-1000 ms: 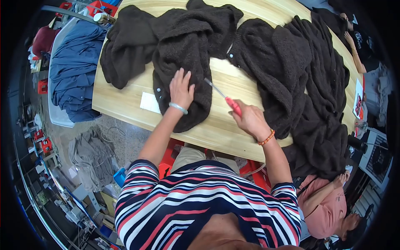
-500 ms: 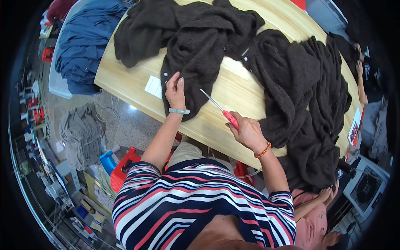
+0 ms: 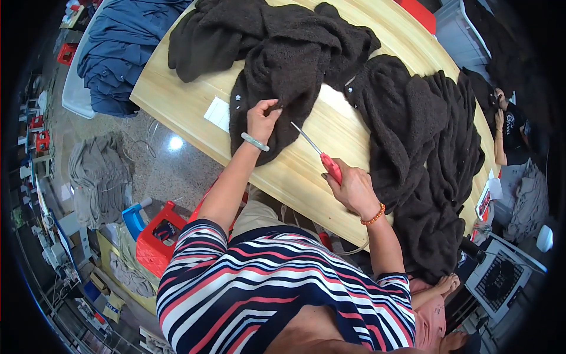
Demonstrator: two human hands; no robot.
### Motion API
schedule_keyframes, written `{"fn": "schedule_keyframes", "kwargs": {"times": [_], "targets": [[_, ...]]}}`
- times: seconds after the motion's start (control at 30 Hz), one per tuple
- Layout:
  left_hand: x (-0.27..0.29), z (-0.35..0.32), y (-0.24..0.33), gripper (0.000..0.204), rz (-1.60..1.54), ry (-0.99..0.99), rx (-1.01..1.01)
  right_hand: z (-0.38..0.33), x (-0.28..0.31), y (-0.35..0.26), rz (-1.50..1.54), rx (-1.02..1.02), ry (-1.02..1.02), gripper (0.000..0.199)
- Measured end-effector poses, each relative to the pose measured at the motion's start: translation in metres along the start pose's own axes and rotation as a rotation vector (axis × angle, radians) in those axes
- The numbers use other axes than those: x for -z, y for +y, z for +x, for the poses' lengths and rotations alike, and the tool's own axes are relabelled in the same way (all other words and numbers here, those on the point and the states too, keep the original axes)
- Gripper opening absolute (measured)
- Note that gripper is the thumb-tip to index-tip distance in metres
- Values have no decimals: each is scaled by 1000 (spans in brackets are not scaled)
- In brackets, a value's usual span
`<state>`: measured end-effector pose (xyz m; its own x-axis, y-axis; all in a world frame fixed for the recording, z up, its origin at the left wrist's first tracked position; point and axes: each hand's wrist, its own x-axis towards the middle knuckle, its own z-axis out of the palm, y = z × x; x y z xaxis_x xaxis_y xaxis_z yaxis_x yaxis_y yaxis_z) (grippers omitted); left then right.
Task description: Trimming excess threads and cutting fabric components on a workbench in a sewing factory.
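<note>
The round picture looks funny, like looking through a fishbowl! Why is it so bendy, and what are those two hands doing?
A camera worn on a person's head took it, looking down. Its wide lens bends straight edges, so the wooden table looks curved. The striped top at the bottom is the person's own. Their left hand pinches a dark brown knitted garment lying on the table. Their right hand holds red-handled scissors, tips pointing at that garment. More dark knitwear is piled to the right, and a small white paper lies near the table's edge.
</note>
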<state>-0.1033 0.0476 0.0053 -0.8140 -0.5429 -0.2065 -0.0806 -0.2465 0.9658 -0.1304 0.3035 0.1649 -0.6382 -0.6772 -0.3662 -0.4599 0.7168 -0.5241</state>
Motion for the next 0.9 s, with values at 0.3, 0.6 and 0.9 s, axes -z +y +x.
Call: {"fn": "schedule_keyframes", "kwargs": {"times": [0.3,0.6,0.9], "targets": [[16,-2,-7,21,290,-61,-158,8,8,-13,-1,-30,-3,28],[13,-1,1,19,-286,-73,256,19,-5,-9,-2,-52,6,24],[21,6,8,22,406,135,-185,9,-1,45,244,-177,234,31]]}}
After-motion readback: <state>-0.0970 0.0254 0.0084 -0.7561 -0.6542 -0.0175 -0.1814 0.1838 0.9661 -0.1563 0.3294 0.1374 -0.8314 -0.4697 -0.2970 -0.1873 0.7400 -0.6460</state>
